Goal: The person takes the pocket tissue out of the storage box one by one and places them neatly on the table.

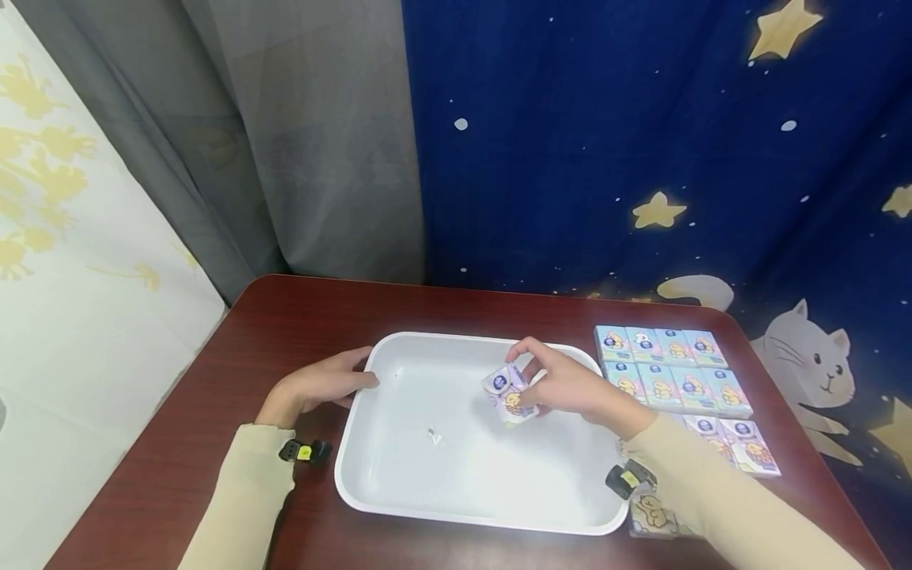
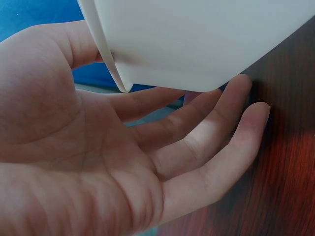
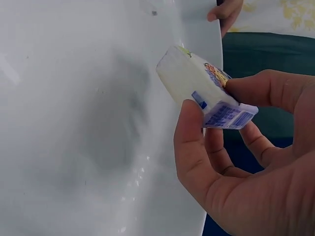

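A white rectangular tray (image 1: 470, 518) lies on the table. Over its inside, my right hand (image 1: 570, 384) holds a small purple-and-white tissue pack (image 1: 507, 392) tilted, clear of the tray floor. In the right wrist view, the thumb and fingers pinch the pack (image 3: 197, 81) by one end, where a blue tab and a barcode show. At the tray's left side, my left hand (image 1: 328, 382) grips the rim, its thumb over the edge. The left wrist view has that hand's fingers (image 2: 197, 142) curled below the tray's outer wall (image 2: 187, 44).
Rows of light-blue tissue packs (image 1: 663, 380) stand to the right of the tray, with purple packs (image 1: 748, 447) nearer me. A brown-patterned pack (image 1: 651, 518) is partly hidden by my right sleeve. A tiny white scrap (image 1: 435, 436) lies in the tray. Curtains hang behind the dark red table (image 1: 299, 305).
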`<state>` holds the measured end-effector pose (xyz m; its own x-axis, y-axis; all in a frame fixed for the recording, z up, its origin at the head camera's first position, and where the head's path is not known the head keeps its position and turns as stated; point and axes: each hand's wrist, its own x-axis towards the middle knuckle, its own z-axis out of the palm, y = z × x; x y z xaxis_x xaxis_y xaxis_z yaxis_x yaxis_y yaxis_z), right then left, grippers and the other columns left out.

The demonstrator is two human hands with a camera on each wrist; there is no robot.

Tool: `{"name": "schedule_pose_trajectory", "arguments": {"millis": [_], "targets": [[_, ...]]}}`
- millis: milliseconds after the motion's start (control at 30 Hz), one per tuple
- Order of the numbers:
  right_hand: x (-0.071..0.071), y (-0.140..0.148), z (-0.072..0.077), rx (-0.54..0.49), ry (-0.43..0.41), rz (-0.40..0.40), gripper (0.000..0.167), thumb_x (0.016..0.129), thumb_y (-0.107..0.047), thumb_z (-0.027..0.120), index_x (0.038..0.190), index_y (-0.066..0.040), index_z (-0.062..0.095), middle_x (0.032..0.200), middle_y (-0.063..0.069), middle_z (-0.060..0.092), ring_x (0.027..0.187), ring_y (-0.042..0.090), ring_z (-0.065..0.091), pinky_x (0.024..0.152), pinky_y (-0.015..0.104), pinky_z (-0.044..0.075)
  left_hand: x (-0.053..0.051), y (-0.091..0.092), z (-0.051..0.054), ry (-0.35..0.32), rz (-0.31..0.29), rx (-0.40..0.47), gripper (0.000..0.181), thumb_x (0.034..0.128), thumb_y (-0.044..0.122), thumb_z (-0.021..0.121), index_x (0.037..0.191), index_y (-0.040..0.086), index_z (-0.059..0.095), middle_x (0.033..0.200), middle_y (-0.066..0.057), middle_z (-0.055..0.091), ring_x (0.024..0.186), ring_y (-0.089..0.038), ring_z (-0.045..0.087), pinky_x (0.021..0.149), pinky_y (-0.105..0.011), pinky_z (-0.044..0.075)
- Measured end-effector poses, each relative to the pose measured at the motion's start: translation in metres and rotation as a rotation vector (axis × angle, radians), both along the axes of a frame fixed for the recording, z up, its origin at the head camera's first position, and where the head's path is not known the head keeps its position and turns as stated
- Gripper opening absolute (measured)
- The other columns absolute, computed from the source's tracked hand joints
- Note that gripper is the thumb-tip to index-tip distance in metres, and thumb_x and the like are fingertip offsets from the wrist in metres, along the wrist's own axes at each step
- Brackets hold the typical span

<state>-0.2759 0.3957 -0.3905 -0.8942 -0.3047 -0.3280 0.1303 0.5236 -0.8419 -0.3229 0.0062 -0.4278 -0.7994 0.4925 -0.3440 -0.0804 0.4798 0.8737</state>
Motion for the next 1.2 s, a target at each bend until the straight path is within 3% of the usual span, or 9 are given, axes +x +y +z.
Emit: {"name": "schedule_pose_trajectory", "arguments": {"millis": [300,600,833,1067,1200], "targets": [[0.015,0.030,0.012,-0.008,-0.020,-0.048,0.067,0.088,-0.004,0.081,0.148,-0.015,0.054,0.126,0.018,0.059,0.112,0.036,0.063,0.080,0.047,0.065,0.002,0.000,-0.002,-0.002,0.003,0.003,0.061,0.1057,0.011,0.064,0.163,0.002,0.043,0.140,-0.022,0.065,0.110,-0.035,0.073,0.093,-0.059,0.064],[0.034,0.064,0.020,-0.015,-0.019,-0.086,0.068,0.087,-0.006,0.075,0.149,-0.012,0.048,0.124,0.017,0.057,0.105,0.033,0.062,0.075,0.041,0.059,0.001,-0.001,-0.002,0.001,-0.009,0.019,0.061,0.1058,0.011,0.064,0.162,0.001,0.043,0.140,-0.023,0.065,0.109,-0.035,0.073,0.092,-0.058,0.064],[0.049,0.093,0.020,-0.031,-0.010,-0.093,0.071,0.086,-0.004,0.070,0.151,-0.011,0.043,0.127,0.016,0.062,0.106,0.031,0.064,0.081,0.041,0.052,0.000,-0.001,-0.003,0.000,-0.013,0.022,0.062,0.1055,0.011,0.064,0.163,0.001,0.043,0.140,-0.022,0.065,0.109,-0.033,0.073,0.092,-0.058,0.064],[0.064,0.122,0.017,-0.051,-0.011,-0.130,0.065,0.093,-0.002,0.064,0.153,-0.011,0.040,0.143,0.022,0.061,0.111,0.032,0.067,0.089,0.047,0.054,-0.001,-0.001,-0.003,0.006,-0.012,0.020,0.061,0.1057,0.011,0.063,0.163,0.001,0.043,0.139,-0.021,0.065,0.108,-0.033,0.073,0.092,-0.057,0.064],[0.073,0.139,0.012,-0.111,-0.042,-0.155,0.058,0.096,-0.002,0.062,0.148,-0.019,0.045,0.141,0.018,0.062,0.106,0.030,0.070,0.087,0.043,0.058,-0.001,0.000,-0.003,0.010,-0.019,0.020,0.060,0.1063,0.011,0.063,0.163,0.001,0.043,0.139,-0.022,0.065,0.108,-0.033,0.073,0.092,-0.057,0.064]]}}
